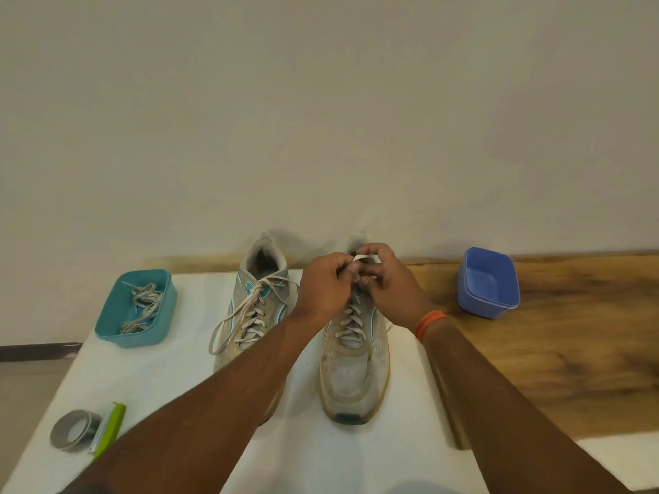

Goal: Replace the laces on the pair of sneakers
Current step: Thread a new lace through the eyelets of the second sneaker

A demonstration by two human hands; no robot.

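Observation:
Two worn grey sneakers stand side by side on a white board [149,379], toes toward me. The left sneaker [255,308] is laced, its lace ends hanging loose over its left side. The right sneaker [354,365] is laced up to the top. My left hand [326,288] and my right hand [387,279] meet over its collar, both pinching the white lace [361,258], a loop of which shows between the fingers. The top eyelets are hidden by my hands.
A teal tray [107,326] at the left holds a heap of old grey laces [142,306]. A blue tub [488,283] sits on the wooden table [570,344] at the right. A roll of grey tape [73,429] and a green tool [110,427] lie near the front left.

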